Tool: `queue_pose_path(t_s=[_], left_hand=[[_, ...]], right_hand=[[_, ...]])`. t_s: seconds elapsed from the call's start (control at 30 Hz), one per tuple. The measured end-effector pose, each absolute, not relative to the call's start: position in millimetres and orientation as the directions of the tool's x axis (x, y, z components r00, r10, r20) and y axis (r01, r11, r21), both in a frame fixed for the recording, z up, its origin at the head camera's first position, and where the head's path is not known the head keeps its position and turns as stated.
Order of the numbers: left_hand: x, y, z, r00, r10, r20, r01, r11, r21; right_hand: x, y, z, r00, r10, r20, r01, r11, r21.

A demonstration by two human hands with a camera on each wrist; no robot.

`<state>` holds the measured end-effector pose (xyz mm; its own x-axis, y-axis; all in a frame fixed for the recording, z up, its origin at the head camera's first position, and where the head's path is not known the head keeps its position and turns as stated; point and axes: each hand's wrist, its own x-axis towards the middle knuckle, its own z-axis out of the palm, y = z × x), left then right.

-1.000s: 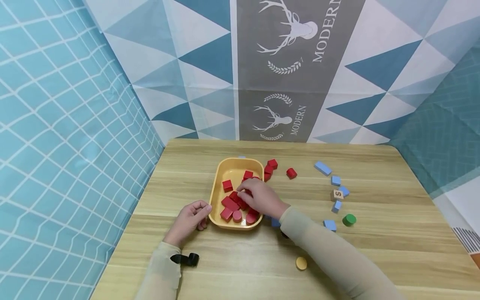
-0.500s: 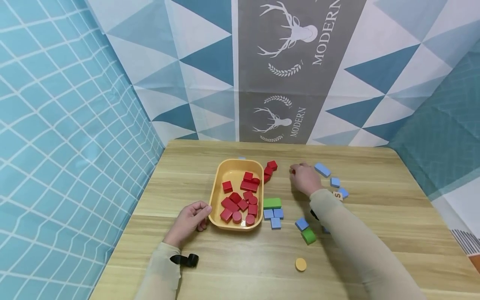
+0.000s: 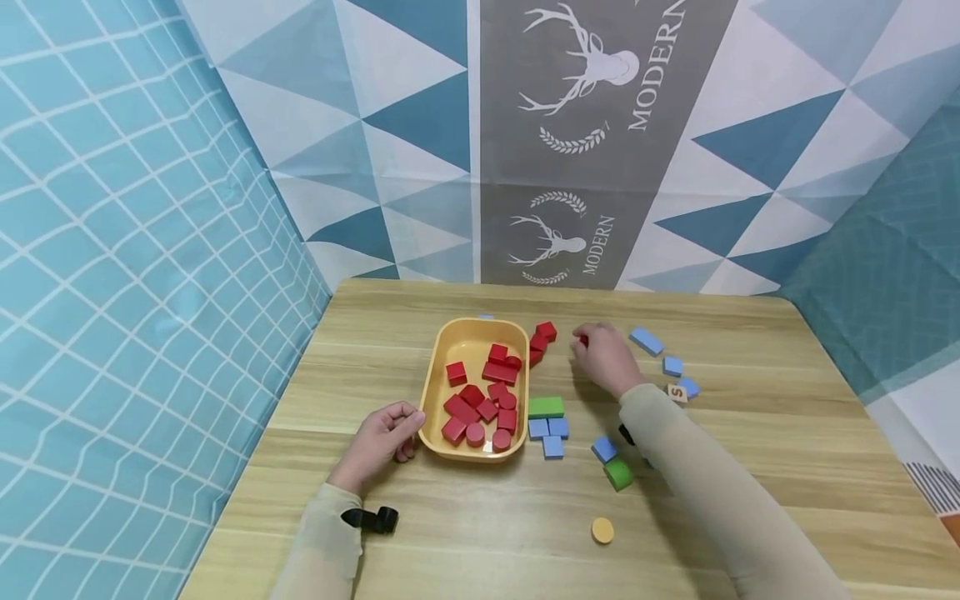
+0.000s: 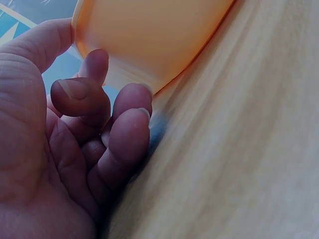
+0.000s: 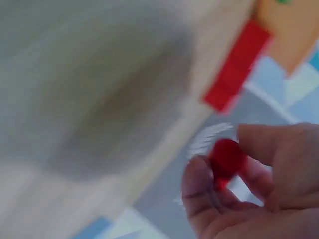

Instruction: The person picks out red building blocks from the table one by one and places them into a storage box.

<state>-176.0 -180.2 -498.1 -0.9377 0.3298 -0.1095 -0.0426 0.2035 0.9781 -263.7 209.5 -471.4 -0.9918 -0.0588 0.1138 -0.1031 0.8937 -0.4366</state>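
Note:
A yellow tray (image 3: 428,392) holds several red blocks (image 3: 460,409) of mixed shapes. At its near left corner my left hand (image 3: 381,440) pinches the rim between thumb and forefinger; in the left wrist view the other fingers (image 4: 130,134) curl loosely below the tray wall (image 4: 144,45). Right of the tray, toward the back, my right hand (image 3: 609,360) grips a small red cylinder (image 5: 228,158) between thumb and fingers, seen best in the right wrist view. Several more red blocks (image 3: 546,332) stand just outside the tray's right side.
By the tray's right side lie a long green block (image 3: 546,407) and several small blue blocks (image 3: 552,447). A green arched block (image 3: 618,474) and a yellow disc (image 3: 602,531) lie nearer. Blue blocks (image 3: 647,340) and a lettered wooden cube (image 3: 677,393) sit at the right.
My right hand has left the inside of the tray, moved right across the table and picked up the red cylinder that lay there. The left hand stays at the tray rim.

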Motion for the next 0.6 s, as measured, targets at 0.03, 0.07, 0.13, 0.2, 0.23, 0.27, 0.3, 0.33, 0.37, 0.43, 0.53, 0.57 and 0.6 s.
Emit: queue_pose_path(t_s=[0.03, 0.07, 0.13, 0.2, 0.23, 0.27, 0.3, 0.33, 0.37, 0.43, 0.53, 0.57, 0.6], left_hand=[[-175, -180, -496, -0.938, 0.330, -0.109, -0.042, 0.204, 0.978], [-175, -179, -495, -0.937, 0.330, -0.112, -0.044, 0.206, 0.978], [-175, -179, -494, -0.938, 0.328, -0.113, -0.044, 0.209, 0.977], [-175, -179, -494, -0.938, 0.328, -0.110, -0.042, 0.208, 0.977], [-175, -179, -495, -0.938, 0.329, -0.108, -0.039, 0.208, 0.977], [-176, -179, -495, -0.938, 0.331, -0.106, -0.037, 0.207, 0.978], [-176, -179, -496, -0.937, 0.334, -0.103, -0.035, 0.204, 0.978], [-176, -179, -496, -0.936, 0.337, -0.101, -0.033, 0.202, 0.979], [-176, -179, -496, -0.936, 0.339, -0.098, -0.030, 0.200, 0.979], [-176, -179, -497, -0.935, 0.340, -0.097, -0.028, 0.203, 0.979], [-175, -178, -496, -0.937, 0.334, -0.105, -0.036, 0.206, 0.978], [-175, -178, -496, -0.937, 0.332, -0.105, -0.036, 0.207, 0.978], [-175, -178, -495, -0.938, 0.331, -0.105, -0.036, 0.206, 0.978]], right_hand=[[-262, 204, -466, -0.987, -0.052, 0.151, -0.118, 0.878, -0.465], [-260, 197, -460, -0.981, -0.052, 0.189, -0.139, 0.863, -0.486], [-255, 179, -447, -0.960, -0.081, 0.267, -0.212, 0.834, -0.510], [-249, 159, -437, -0.936, -0.158, 0.314, -0.307, 0.803, -0.511], [-245, 150, -434, -0.922, -0.211, 0.324, -0.356, 0.788, -0.502], [-242, 140, -432, -0.906, -0.270, 0.326, -0.405, 0.774, -0.486], [-239, 132, -433, -0.888, -0.331, 0.320, -0.452, 0.757, -0.472], [-236, 124, -434, -0.868, -0.393, 0.304, -0.495, 0.738, -0.459], [-233, 117, -437, -0.847, -0.447, 0.287, -0.531, 0.724, -0.440], [-231, 106, -445, -0.810, -0.530, 0.251, -0.585, 0.707, -0.397], [-231, 96, -458, -0.774, -0.598, 0.207, -0.629, 0.693, -0.352], [-231, 93, -463, -0.773, -0.604, 0.195, -0.630, 0.698, -0.340], [-232, 90, -466, -0.776, -0.603, 0.184, -0.626, 0.704, -0.334]])
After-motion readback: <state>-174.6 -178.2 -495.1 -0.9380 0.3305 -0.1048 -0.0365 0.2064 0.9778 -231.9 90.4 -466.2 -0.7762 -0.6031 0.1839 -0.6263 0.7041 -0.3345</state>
